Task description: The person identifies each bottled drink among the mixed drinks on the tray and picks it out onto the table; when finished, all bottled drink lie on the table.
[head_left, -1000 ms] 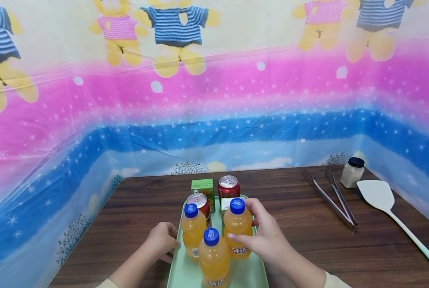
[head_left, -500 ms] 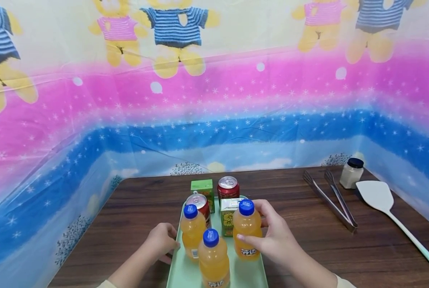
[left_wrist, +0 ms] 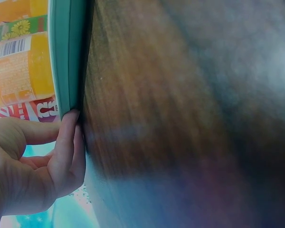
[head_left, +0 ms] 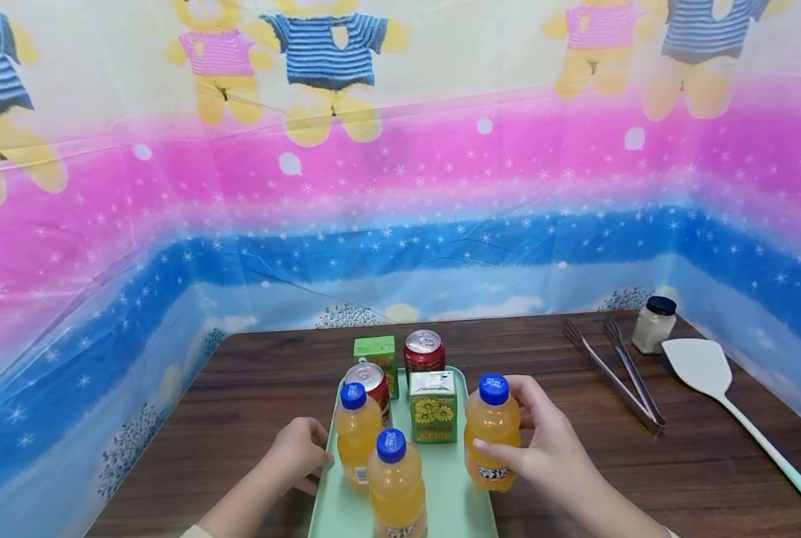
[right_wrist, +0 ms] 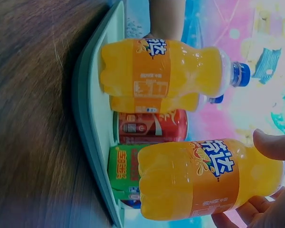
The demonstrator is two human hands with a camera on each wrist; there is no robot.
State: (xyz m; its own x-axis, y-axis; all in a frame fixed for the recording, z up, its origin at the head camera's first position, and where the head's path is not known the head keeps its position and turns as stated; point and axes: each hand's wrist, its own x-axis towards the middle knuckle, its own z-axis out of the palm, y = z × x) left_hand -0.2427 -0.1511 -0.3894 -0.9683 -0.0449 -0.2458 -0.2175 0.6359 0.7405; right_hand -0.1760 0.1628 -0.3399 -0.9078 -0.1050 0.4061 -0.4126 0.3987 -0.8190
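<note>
My right hand (head_left: pixel 542 441) grips an orange soda bottle (right_wrist: pixel 190 180) with a blue cap. It holds the bottle upright, raised over the right rim of the pale green tray (head_left: pixel 450 489); in the right wrist view its base is apart from the tray floor. My left hand (head_left: pixel 298 452) pinches the tray's left edge between thumb (left_wrist: pixel 40 131) and fingers. Two more orange soda bottles stand on the tray, one at the front (head_left: pixel 397 486) and one at the left (head_left: pixel 359 441). Behind them are a red can (head_left: pixel 370 381) and a green drink carton (head_left: pixel 434 411).
Another green carton (head_left: pixel 378 355) and a second red can (head_left: pixel 424 351) stand at the tray's far end. Metal tongs (head_left: pixel 619 377), a black-lidded jar (head_left: pixel 654 325) and a white spatula (head_left: pixel 699 366) lie or stand on the right of the wooden table (head_left: pixel 239 396). A printed cloth hangs behind.
My right hand has lifted the bottle and carried it rightward from the tray's middle to over its right rim, uncovering the nearer green carton. The left hand has stayed at the tray's edge.
</note>
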